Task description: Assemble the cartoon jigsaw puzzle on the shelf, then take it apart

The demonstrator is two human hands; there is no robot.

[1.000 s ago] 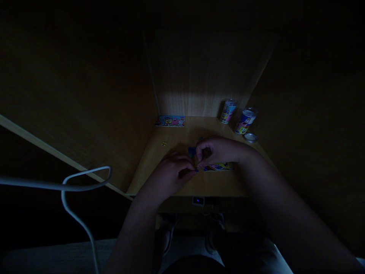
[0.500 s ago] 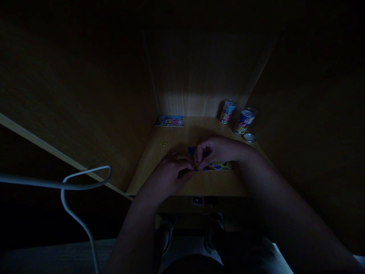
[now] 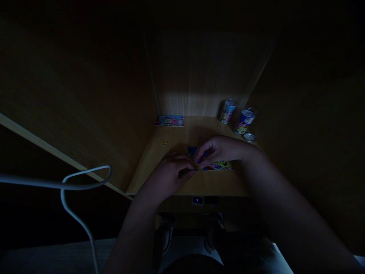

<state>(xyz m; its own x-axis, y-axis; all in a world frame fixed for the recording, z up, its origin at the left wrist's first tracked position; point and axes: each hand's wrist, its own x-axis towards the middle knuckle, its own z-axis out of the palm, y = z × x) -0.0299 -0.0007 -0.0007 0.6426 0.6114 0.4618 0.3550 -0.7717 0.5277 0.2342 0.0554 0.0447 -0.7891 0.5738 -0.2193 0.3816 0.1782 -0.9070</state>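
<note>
A partly joined jigsaw puzzle (image 3: 220,166) with colourful cartoon figures lies near the front of the wooden shelf, much of it behind my right hand. My left hand (image 3: 175,171) pinches a small yellow and blue puzzle piece (image 3: 196,168) at the puzzle's left end. Over the puzzle, my right hand (image 3: 216,150) has its thumb and fingers curled in at that same piece, almost meeting my left fingertips. Dim light blurs the exact contact. A loose yellow puzzle piece (image 3: 164,143) lies apart, beyond my left hand.
Two cartoon-printed cans (image 3: 227,111) (image 3: 244,121) stand at the back right, beside a round lid (image 3: 249,137). A cartoon strip (image 3: 170,121) lies at the back left. Wooden panels enclose the shelf (image 3: 148,175). A white cable (image 3: 82,182) loops at the left.
My right hand's fingers have loosened a little and shifted slightly right, with a wider gap between thumb and forefinger. My left hand stays in place on the puzzle piece.
</note>
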